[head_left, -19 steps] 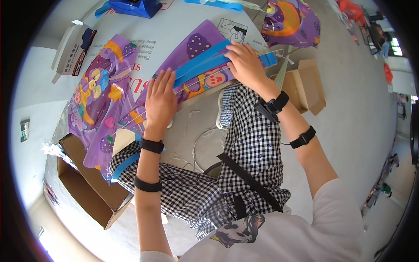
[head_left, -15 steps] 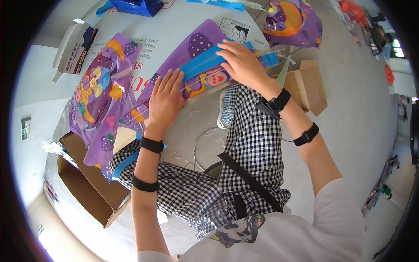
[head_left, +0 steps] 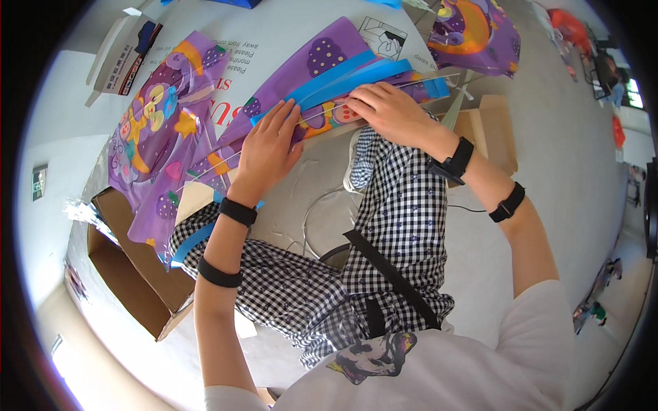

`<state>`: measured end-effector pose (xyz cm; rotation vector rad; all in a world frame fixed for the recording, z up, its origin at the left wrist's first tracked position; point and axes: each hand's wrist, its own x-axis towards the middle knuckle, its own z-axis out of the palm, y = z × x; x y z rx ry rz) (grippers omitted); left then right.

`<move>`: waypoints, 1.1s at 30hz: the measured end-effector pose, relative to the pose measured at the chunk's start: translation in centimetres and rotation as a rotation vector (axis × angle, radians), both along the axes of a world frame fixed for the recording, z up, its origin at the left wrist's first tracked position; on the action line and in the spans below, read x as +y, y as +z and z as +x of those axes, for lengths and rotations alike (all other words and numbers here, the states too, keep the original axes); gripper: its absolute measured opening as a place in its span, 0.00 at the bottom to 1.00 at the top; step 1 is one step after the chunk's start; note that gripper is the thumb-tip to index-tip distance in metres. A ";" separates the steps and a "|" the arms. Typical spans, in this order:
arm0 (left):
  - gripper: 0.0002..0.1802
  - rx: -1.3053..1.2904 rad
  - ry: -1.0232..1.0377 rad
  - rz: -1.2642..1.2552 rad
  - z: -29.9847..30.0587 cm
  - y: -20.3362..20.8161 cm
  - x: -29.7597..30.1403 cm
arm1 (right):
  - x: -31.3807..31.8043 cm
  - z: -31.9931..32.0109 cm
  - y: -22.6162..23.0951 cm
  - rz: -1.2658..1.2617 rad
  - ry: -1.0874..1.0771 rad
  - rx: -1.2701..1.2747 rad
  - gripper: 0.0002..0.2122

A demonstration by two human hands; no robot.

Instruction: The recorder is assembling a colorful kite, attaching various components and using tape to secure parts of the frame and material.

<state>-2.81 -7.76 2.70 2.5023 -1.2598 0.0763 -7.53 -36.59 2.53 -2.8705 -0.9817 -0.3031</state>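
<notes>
A purple sheet with cartoon print (head_left: 343,38), thin white rods and blue strips, like a kite, lies across a white printed board in front of me. My left hand (head_left: 269,147) rests on its near edge, fingers stretched out over the purple material and touching the end of a blue strip (head_left: 322,83). My right hand (head_left: 394,115) lies farther right along the same edge. Its fingers reach leftward over the printed part beside the blue strips, and its thumb is hidden. A wider printed panel (head_left: 161,113) of similar purple material spreads to the left.
The white board (head_left: 274,34) sits beneath the sheet. Open cardboard boxes stand at lower left (head_left: 133,288) and right (head_left: 497,137). A narrow carton (head_left: 120,65) is at upper left, another purple piece (head_left: 476,38) at upper right. My checked trouser legs (head_left: 401,226) are below, a thin cable between them.
My right hand has slid nearer to me, off the blue strips onto the printed edge. The strips now fan apart at their right end. My left hand keeps its place on the sheet.
</notes>
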 end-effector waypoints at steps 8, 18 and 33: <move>0.31 -0.054 0.002 -0.021 0.0 -0.5 -0.2 | -1.3 0.3 0.8 0.102 0.085 0.055 0.20; 0.25 -0.125 0.001 -0.081 0.2 -1.2 -0.3 | -0.8 1.1 0.1 0.055 0.033 -0.121 0.10; 0.12 0.252 0.175 -0.259 2.5 0.9 -0.3 | -2.5 6.6 1.1 0.212 -0.049 0.285 0.08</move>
